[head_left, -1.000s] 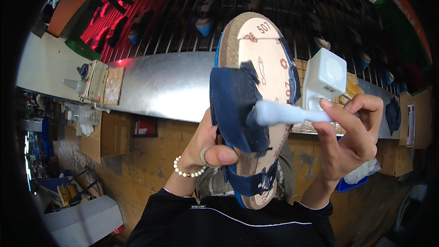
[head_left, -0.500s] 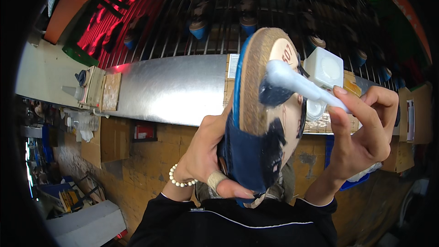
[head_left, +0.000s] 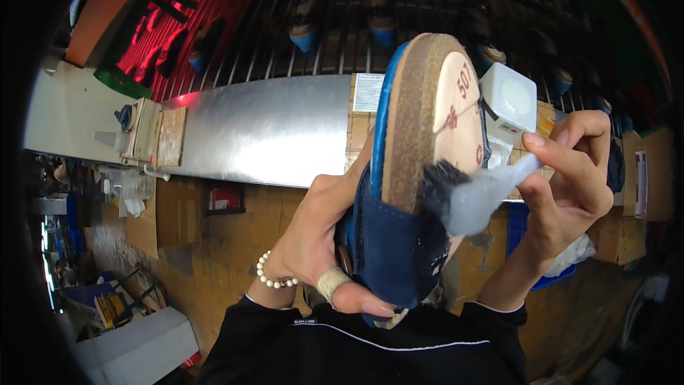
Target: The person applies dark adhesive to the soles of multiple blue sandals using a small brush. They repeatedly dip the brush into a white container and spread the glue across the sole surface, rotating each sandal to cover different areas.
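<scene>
A dark blue shoe (head_left: 394, 253) is held sole up in front of me, its light-coloured insole board and rough brown edge showing, with a bright blue rim along its left side. Wrapped round it from the left is my left hand (head_left: 313, 235), its thumb banded with tape and pressed on the near end. My right hand (head_left: 566, 185) pinches the pale handle of a brush (head_left: 476, 203) between thumb and fingers. The brush's dark bristles lie on the shoe's bottom, at the border between the brown edge and the blue upper.
Behind the shoe stands a white square bottle (head_left: 509, 100) on the bench. A bare metal plate (head_left: 256, 132) spans the bench to the left. Beyond it runs a rack of metal rods (head_left: 228, 75) carrying several shoes, with red light at left. A cardboard box (head_left: 178, 217) sits below left.
The brush has moved down the shoe bottom toward me, its handle now slanting the other way. The shoe has turned slightly and shifted a little, still in my left hand.
</scene>
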Tool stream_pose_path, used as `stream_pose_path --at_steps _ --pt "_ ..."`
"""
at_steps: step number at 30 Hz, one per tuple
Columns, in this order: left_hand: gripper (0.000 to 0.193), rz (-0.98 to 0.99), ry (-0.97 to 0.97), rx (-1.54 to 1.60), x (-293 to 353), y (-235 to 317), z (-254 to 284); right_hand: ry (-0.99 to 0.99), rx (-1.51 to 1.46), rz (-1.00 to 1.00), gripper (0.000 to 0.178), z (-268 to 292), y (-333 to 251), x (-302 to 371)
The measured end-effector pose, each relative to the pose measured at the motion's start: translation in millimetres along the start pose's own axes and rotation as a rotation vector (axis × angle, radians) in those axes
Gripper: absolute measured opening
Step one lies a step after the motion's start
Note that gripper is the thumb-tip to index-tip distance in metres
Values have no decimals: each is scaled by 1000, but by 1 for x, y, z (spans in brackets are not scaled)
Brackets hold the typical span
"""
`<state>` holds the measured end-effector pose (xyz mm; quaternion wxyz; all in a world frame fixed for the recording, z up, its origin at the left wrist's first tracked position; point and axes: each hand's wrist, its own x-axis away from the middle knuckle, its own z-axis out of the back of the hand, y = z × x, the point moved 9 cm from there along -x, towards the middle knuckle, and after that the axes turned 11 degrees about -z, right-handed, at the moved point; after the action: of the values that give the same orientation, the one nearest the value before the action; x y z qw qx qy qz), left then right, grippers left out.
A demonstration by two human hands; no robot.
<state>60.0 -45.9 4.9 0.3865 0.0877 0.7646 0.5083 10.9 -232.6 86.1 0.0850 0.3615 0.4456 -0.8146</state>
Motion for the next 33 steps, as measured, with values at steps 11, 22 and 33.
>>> stream_pose_path --at_steps 11,22,33 --pt "136 -24 -183 -190 5 2 -6 -40 0 185 43 5 3 -4" --pt "133 127 -28 -18 11 -18 -12 -59 142 269 45 17 -4 -2" --pt "118 292 131 205 20 -18 -15 -111 12 244 49 9 4 -3"
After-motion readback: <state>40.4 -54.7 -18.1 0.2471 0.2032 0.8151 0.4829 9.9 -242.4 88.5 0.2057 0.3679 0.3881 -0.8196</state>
